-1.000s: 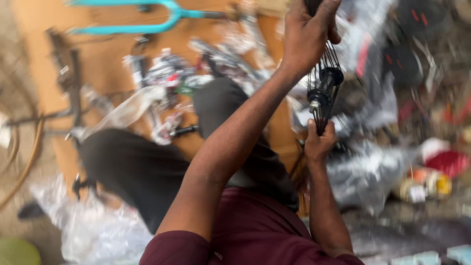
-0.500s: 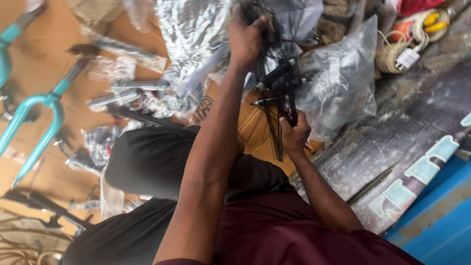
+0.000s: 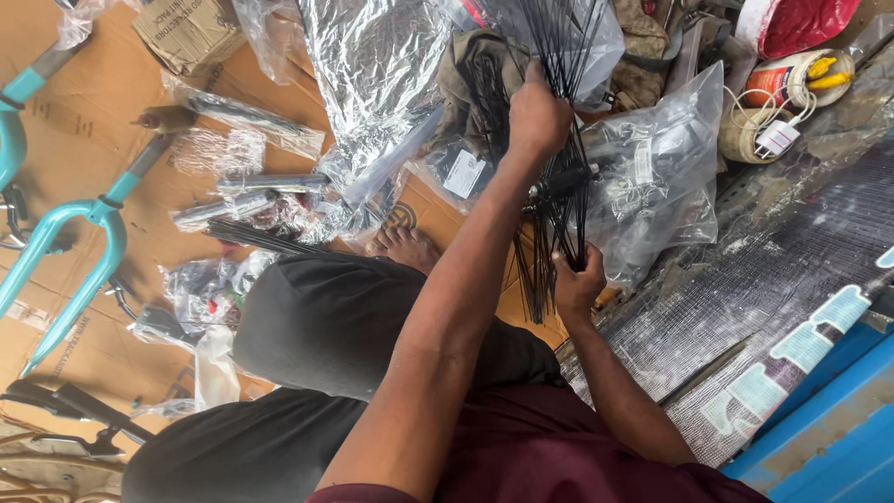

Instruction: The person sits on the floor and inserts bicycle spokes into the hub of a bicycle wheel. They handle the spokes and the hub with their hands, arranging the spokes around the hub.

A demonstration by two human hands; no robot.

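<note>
Head view: two hands, left hand (image 3: 538, 116) and right hand (image 3: 577, 284), each clamped on one spoke bundle (image 3: 559, 200).

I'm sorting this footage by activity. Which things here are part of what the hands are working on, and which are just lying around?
In hand:
- bundle of black spokes, gripped by the left hand above and the right hand below

Lying about:
- teal bicycle fork
- silver foil wrap
- clear plastic bag
- cardboard sheet
- red bag

Bicycle workshop floor: teal fork (image 3: 70, 256), bagged parts (image 3: 652, 177).
</note>
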